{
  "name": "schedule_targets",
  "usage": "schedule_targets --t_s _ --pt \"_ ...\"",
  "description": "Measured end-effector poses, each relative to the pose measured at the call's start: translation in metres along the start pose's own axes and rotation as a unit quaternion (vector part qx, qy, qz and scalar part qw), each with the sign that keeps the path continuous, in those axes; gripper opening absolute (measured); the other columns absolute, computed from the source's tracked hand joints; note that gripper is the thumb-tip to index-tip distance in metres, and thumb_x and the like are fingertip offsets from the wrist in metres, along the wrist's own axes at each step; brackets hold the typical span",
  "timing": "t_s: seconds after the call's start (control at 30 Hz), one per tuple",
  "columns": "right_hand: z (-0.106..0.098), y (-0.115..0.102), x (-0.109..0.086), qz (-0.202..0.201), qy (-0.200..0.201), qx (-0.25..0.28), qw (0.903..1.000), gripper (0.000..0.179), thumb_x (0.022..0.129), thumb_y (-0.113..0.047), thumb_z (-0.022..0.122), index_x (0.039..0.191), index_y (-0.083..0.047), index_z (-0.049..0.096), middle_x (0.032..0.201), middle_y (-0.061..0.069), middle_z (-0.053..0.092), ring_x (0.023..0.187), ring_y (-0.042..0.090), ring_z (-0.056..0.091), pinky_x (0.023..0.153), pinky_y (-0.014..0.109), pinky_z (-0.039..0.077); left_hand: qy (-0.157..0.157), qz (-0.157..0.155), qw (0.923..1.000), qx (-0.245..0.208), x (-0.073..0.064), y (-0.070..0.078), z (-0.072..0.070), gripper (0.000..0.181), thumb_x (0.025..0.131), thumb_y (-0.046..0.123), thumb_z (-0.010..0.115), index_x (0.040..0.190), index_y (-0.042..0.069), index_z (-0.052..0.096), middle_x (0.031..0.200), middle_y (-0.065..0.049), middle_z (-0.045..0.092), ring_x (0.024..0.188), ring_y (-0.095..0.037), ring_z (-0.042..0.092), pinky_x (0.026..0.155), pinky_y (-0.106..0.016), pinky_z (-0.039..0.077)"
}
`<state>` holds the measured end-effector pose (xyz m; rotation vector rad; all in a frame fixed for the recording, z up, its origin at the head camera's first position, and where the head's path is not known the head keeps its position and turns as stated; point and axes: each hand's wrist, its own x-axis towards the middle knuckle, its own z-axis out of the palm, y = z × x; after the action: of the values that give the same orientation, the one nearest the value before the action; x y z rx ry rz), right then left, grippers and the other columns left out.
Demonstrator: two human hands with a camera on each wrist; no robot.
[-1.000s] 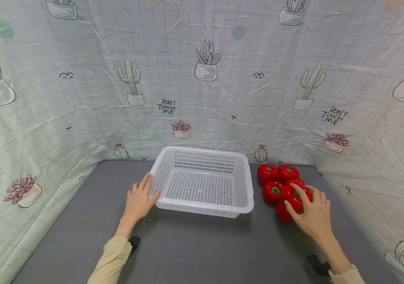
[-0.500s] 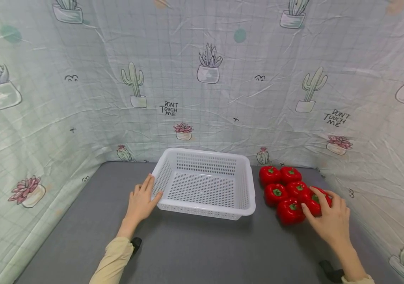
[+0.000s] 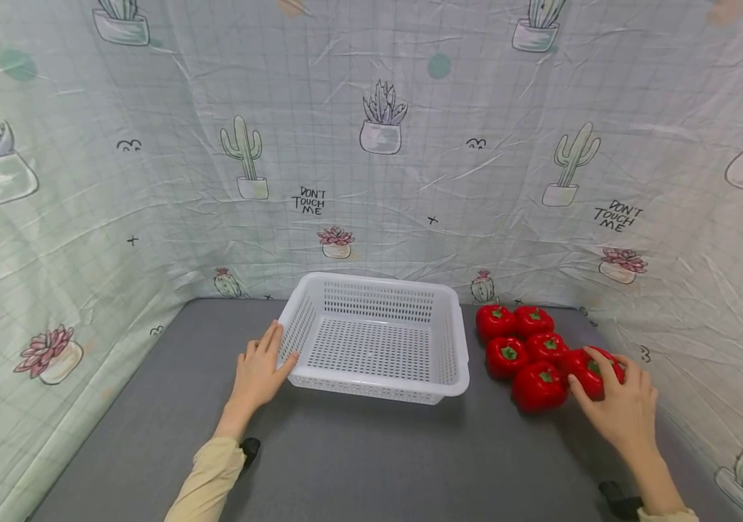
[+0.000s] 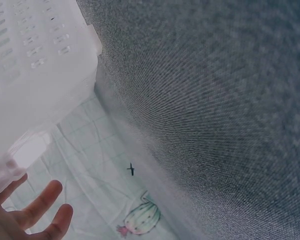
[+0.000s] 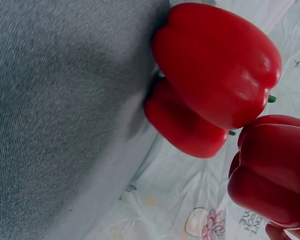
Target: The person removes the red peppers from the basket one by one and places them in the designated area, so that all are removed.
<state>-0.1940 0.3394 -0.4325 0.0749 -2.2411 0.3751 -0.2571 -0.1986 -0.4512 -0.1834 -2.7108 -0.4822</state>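
My left hand (image 3: 257,374) rests against the left side of a white perforated plastic basket (image 3: 371,389), thumb at its front left corner. In the left wrist view its spread fingers (image 4: 49,197) lie close under the basket's edge. On the right, my right hand (image 3: 628,407) grips a red bell pepper (image 3: 585,366) between thumb and fingers. The right wrist view shows this bell pepper (image 5: 275,172) raised off the table, fingertips at its lower edge. Several more red bell peppers (image 3: 507,354) with green stems stand grouped just left of it.
The dark grey table (image 3: 371,464) bears the basket and the peppers. Behind and on both sides hangs a pale cloth (image 3: 436,145) printed with potted cacti. The basket's inside shows its bare perforated floor (image 3: 371,349).
My right hand has carried one bell pepper rightward, away from the group, uncovering the peppers beneath and beside it. The left hand has stayed at the basket.
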Motion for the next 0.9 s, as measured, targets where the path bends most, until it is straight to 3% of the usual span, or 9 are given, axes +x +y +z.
schedule_targets --t_s 0.2,0.53,0.9 --pt "-0.001 0.004 0.0 0.014 -0.013 0.001 0.9998 0.054 0.064 -0.02 0.069 0.116 -0.013 0.054 0.109 0.029 0.045 0.091 0.046 0.04 0.066 0.05 0.024 0.008 0.002 0.9999 0.006 0.0 -0.002 0.003 0.067 0.087 0.039 0.05 0.138 0.002 0.03 0.144 -0.016 0.03 0.107 -0.039 0.042 0.077 -0.054 0.035" --pt "-0.001 0.006 0.002 0.027 -0.034 -0.008 0.999 0.053 0.066 -0.018 0.07 0.116 -0.013 0.053 0.11 0.029 0.043 0.095 0.047 0.038 0.069 0.054 0.025 0.056 0.025 0.9981 -0.007 -0.003 0.0 0.001 0.066 0.087 0.045 0.046 0.136 0.002 0.034 0.14 -0.016 0.035 0.102 -0.039 0.044 0.071 -0.053 0.035" --pt "0.008 0.015 -0.003 0.028 -0.092 -0.037 0.9947 0.054 0.066 -0.02 0.07 0.116 -0.012 0.051 0.106 0.03 0.042 0.088 0.046 0.042 0.063 0.053 0.026 0.01 0.004 0.9999 0.003 0.001 -0.002 0.003 0.066 0.087 0.039 0.05 0.138 0.003 0.03 0.143 -0.015 0.03 0.107 -0.038 0.043 0.076 -0.052 0.035"
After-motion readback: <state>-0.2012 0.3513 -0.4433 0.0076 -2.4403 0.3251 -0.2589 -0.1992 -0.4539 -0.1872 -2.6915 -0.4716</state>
